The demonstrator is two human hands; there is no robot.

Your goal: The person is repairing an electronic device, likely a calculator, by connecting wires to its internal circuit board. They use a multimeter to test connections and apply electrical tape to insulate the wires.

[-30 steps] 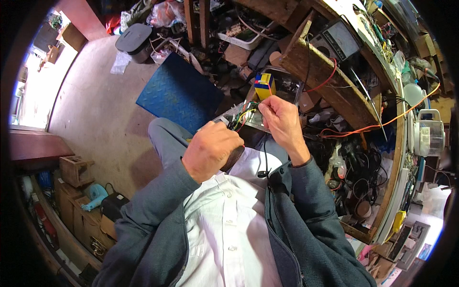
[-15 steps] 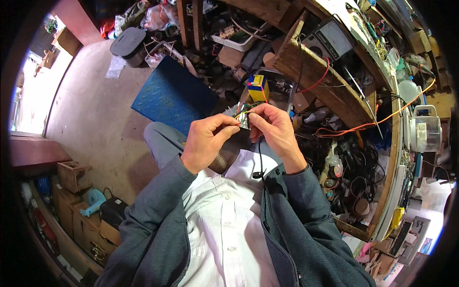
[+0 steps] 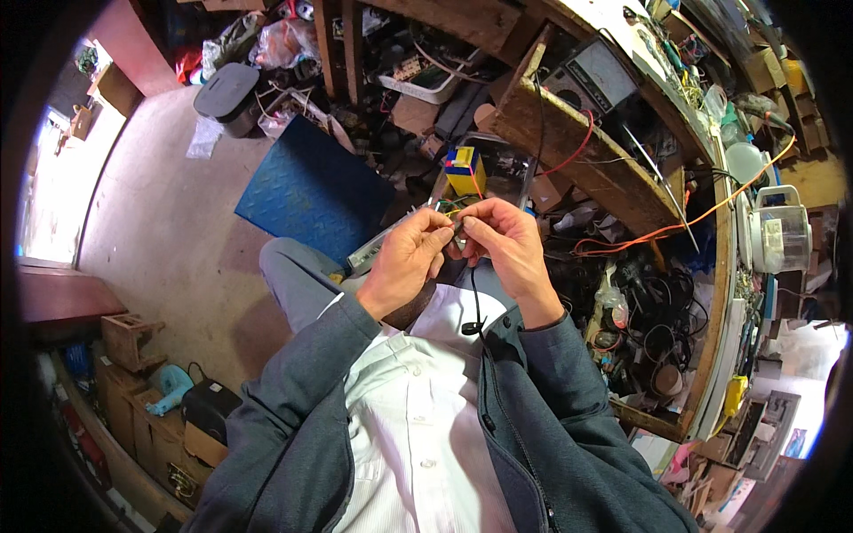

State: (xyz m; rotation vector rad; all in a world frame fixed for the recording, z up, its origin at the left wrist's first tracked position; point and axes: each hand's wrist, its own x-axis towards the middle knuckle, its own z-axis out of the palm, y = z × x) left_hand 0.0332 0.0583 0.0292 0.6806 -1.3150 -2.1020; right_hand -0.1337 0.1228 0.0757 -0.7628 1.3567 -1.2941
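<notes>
Both my hands meet above my lap, fingertips almost touching. My left hand [image 3: 407,262] is closed in a pinch on thin wire ends. My right hand [image 3: 508,244] pinches at the same spot, from which a black cable [image 3: 476,298] hangs down past my open jacket. A thin yellow wire [image 3: 454,211] shows just beyond the fingertips, with green strands near it. The wire ends themselves are mostly hidden by my fingers. Behind the hands stands a yellow and blue box-shaped battery [image 3: 465,171] with a red wire running from it.
A blue textured board [image 3: 315,191] leans ahead on the left, near a grey bin [image 3: 227,99]. A wooden drawer frame [image 3: 586,142] and a tangle of black cables [image 3: 653,324] lie to the right. A clear plastic jug [image 3: 780,229] sits on the bench at far right.
My left hand has moved right and closer to my right hand, so the fingertips now come together. A grey long-edged object shows more beside my left hand. The view has shifted slightly.
</notes>
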